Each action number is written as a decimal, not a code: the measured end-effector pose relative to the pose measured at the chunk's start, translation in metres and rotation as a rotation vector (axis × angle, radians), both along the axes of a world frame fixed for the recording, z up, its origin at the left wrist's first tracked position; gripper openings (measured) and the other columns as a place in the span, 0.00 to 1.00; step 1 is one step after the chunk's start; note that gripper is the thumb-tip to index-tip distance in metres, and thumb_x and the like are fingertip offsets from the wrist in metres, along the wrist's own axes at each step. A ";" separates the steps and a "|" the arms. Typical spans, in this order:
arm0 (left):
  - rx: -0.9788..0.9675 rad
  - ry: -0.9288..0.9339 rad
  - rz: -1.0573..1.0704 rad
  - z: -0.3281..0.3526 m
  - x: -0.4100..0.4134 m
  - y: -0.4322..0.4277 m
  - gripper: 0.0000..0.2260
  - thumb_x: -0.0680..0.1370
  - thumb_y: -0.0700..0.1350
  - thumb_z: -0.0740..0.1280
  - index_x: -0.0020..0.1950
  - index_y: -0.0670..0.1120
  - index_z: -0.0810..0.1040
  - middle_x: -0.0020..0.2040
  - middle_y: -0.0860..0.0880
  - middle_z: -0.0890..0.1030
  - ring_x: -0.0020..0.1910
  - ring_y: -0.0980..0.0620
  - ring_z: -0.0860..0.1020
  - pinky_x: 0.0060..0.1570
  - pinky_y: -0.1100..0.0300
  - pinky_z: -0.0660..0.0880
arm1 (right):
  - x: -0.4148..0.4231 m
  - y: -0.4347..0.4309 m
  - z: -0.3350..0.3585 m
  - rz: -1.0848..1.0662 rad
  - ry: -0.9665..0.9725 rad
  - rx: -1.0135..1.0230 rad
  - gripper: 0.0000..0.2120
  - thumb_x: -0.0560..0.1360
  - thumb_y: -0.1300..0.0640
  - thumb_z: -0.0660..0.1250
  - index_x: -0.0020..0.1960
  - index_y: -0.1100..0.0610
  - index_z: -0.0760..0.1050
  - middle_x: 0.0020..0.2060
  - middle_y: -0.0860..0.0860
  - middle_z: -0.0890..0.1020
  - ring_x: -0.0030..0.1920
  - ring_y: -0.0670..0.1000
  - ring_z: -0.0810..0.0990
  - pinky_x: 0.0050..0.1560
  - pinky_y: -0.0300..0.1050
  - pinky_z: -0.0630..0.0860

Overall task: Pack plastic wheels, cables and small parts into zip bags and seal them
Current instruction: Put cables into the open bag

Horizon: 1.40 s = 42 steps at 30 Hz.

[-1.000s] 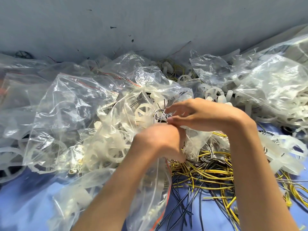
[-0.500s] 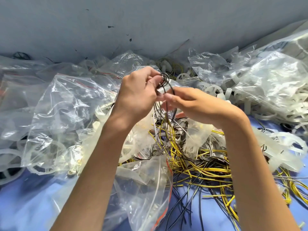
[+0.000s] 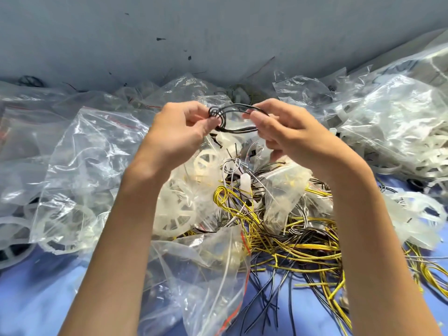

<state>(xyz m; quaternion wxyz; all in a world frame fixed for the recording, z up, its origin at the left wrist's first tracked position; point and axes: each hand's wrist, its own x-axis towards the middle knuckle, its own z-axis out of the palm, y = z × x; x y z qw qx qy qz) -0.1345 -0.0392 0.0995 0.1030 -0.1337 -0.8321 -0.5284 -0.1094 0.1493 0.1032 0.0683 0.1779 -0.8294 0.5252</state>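
Observation:
A small coil of black cable (image 3: 234, 118) is held up between both hands above the heap. My left hand (image 3: 180, 132) pinches its wound left end. My right hand (image 3: 281, 127) pinches its right side. Below them lie a white spoked plastic wheel (image 3: 174, 214), a small white plastic part (image 3: 245, 184) and a tangle of yellow and black cables (image 3: 298, 241). An open zip bag with a red seal strip (image 3: 218, 282) lies in front, between my forearms.
Clear zip bags with wheels (image 3: 80, 180) pile up on the left. More bags and loose white wheels (image 3: 397, 132) fill the right side. A grey wall (image 3: 218, 32) closes the back. Blue table surface (image 3: 29, 297) shows at the near left.
Both hands rose from the heap, drawing a black cable coil out of the tangle. The hands then moved apart, stretching the coil between them at a higher position.

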 end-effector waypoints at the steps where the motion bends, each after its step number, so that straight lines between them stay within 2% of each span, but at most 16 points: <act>1: -0.073 -0.020 -0.022 -0.001 0.000 -0.003 0.05 0.76 0.46 0.70 0.40 0.52 0.80 0.39 0.55 0.81 0.38 0.59 0.76 0.41 0.68 0.71 | -0.001 0.002 0.000 -0.033 0.023 0.020 0.12 0.81 0.52 0.58 0.51 0.59 0.76 0.27 0.42 0.66 0.28 0.42 0.65 0.30 0.37 0.68; 3: -0.221 -0.028 -0.035 -0.002 0.000 -0.007 0.03 0.74 0.47 0.72 0.40 0.53 0.81 0.40 0.57 0.81 0.42 0.59 0.76 0.42 0.68 0.70 | -0.004 0.004 -0.001 -0.074 0.074 0.096 0.15 0.81 0.51 0.57 0.47 0.57 0.79 0.27 0.44 0.65 0.30 0.46 0.63 0.31 0.41 0.62; 6: -0.556 0.073 0.169 -0.006 -0.004 -0.010 0.03 0.72 0.52 0.73 0.44 0.58 0.81 0.52 0.51 0.77 0.58 0.51 0.71 0.54 0.58 0.68 | -0.008 0.005 -0.004 -0.114 0.120 0.197 0.13 0.80 0.50 0.61 0.37 0.45 0.78 0.26 0.43 0.73 0.29 0.44 0.68 0.33 0.42 0.65; 8: -0.707 0.057 0.284 -0.008 -0.005 -0.010 0.07 0.73 0.52 0.71 0.50 0.58 0.81 0.59 0.46 0.75 0.63 0.44 0.67 0.60 0.51 0.67 | -0.009 0.006 -0.005 -0.138 0.122 0.205 0.10 0.78 0.53 0.64 0.41 0.44 0.80 0.29 0.43 0.79 0.28 0.40 0.74 0.32 0.35 0.69; 10: -0.760 -0.019 0.287 -0.010 -0.007 -0.013 0.10 0.73 0.46 0.70 0.53 0.56 0.82 0.58 0.45 0.79 0.61 0.43 0.72 0.59 0.52 0.69 | -0.009 0.006 -0.006 -0.142 0.120 0.194 0.08 0.77 0.56 0.66 0.45 0.46 0.81 0.32 0.44 0.82 0.28 0.38 0.77 0.30 0.28 0.69; 14: -0.671 -0.038 0.192 -0.009 -0.005 -0.016 0.17 0.70 0.35 0.63 0.50 0.54 0.82 0.41 0.50 0.80 0.47 0.48 0.76 0.49 0.60 0.72 | -0.008 0.006 -0.006 -0.114 0.093 0.107 0.06 0.76 0.59 0.67 0.53 0.52 0.78 0.36 0.47 0.85 0.28 0.45 0.80 0.28 0.28 0.68; 17: -0.559 0.048 0.165 -0.003 -0.002 -0.014 0.19 0.69 0.35 0.62 0.52 0.53 0.82 0.38 0.58 0.78 0.39 0.55 0.73 0.43 0.64 0.68 | -0.005 0.004 -0.004 -0.046 0.089 0.198 0.03 0.75 0.58 0.68 0.48 0.54 0.79 0.36 0.45 0.85 0.26 0.45 0.78 0.28 0.31 0.70; 19: -0.543 0.071 0.123 0.001 0.001 -0.012 0.20 0.69 0.34 0.62 0.54 0.53 0.81 0.40 0.61 0.79 0.42 0.57 0.75 0.43 0.66 0.68 | -0.003 0.002 -0.004 0.024 0.083 0.323 0.03 0.75 0.58 0.69 0.45 0.52 0.82 0.35 0.43 0.85 0.25 0.42 0.76 0.29 0.32 0.71; 21: -0.552 0.082 0.061 0.004 0.004 -0.010 0.21 0.70 0.33 0.61 0.56 0.52 0.81 0.43 0.61 0.81 0.47 0.57 0.77 0.48 0.64 0.70 | -0.003 -0.001 -0.005 0.032 0.081 0.399 0.05 0.74 0.58 0.70 0.43 0.50 0.83 0.32 0.41 0.84 0.24 0.38 0.74 0.28 0.27 0.68; 23: -0.520 0.078 0.014 0.007 0.009 -0.010 0.21 0.71 0.33 0.60 0.56 0.51 0.81 0.45 0.58 0.83 0.48 0.58 0.78 0.53 0.64 0.72 | -0.005 -0.004 -0.007 -0.007 0.092 0.472 0.06 0.73 0.59 0.70 0.44 0.50 0.84 0.29 0.40 0.82 0.24 0.35 0.74 0.28 0.24 0.65; 27: -0.478 0.079 -0.028 0.014 0.017 -0.009 0.20 0.71 0.33 0.61 0.56 0.50 0.82 0.46 0.56 0.83 0.48 0.63 0.79 0.55 0.66 0.73 | -0.006 -0.010 -0.008 -0.104 0.130 0.532 0.08 0.73 0.62 0.69 0.47 0.52 0.85 0.29 0.38 0.78 0.28 0.28 0.73 0.30 0.23 0.65; 31: -0.506 0.135 -0.042 0.018 0.025 0.002 0.18 0.70 0.36 0.63 0.55 0.52 0.82 0.46 0.57 0.84 0.48 0.61 0.80 0.50 0.70 0.73 | -0.002 -0.024 -0.008 0.055 0.122 0.560 0.12 0.75 0.62 0.65 0.52 0.50 0.83 0.34 0.37 0.80 0.32 0.34 0.74 0.34 0.26 0.66; 34: -0.517 0.174 -0.060 0.018 0.027 0.009 0.15 0.71 0.38 0.65 0.52 0.53 0.83 0.44 0.58 0.84 0.46 0.63 0.79 0.44 0.76 0.70 | -0.001 -0.034 -0.015 0.123 0.081 0.640 0.11 0.74 0.64 0.64 0.48 0.54 0.83 0.26 0.35 0.73 0.29 0.35 0.74 0.32 0.25 0.65; 36: -0.509 0.161 -0.091 0.017 0.027 0.009 0.16 0.71 0.37 0.64 0.52 0.53 0.83 0.44 0.58 0.84 0.45 0.66 0.78 0.43 0.80 0.68 | -0.001 -0.035 -0.019 0.115 0.049 0.695 0.10 0.74 0.64 0.64 0.47 0.53 0.82 0.25 0.38 0.74 0.31 0.41 0.79 0.32 0.25 0.67; 39: -0.465 0.128 -0.119 0.018 0.026 0.004 0.19 0.70 0.33 0.61 0.51 0.52 0.84 0.45 0.56 0.84 0.46 0.67 0.79 0.48 0.79 0.71 | -0.002 -0.030 -0.018 0.072 0.031 0.618 0.08 0.75 0.62 0.67 0.49 0.51 0.82 0.29 0.40 0.78 0.31 0.42 0.81 0.37 0.33 0.75; 42: -0.423 0.144 -0.086 0.021 0.025 0.000 0.19 0.70 0.33 0.61 0.51 0.52 0.84 0.43 0.58 0.84 0.45 0.67 0.79 0.43 0.81 0.69 | -0.003 -0.029 -0.014 0.062 0.080 0.466 0.08 0.75 0.62 0.67 0.50 0.54 0.83 0.30 0.41 0.79 0.31 0.38 0.80 0.35 0.29 0.72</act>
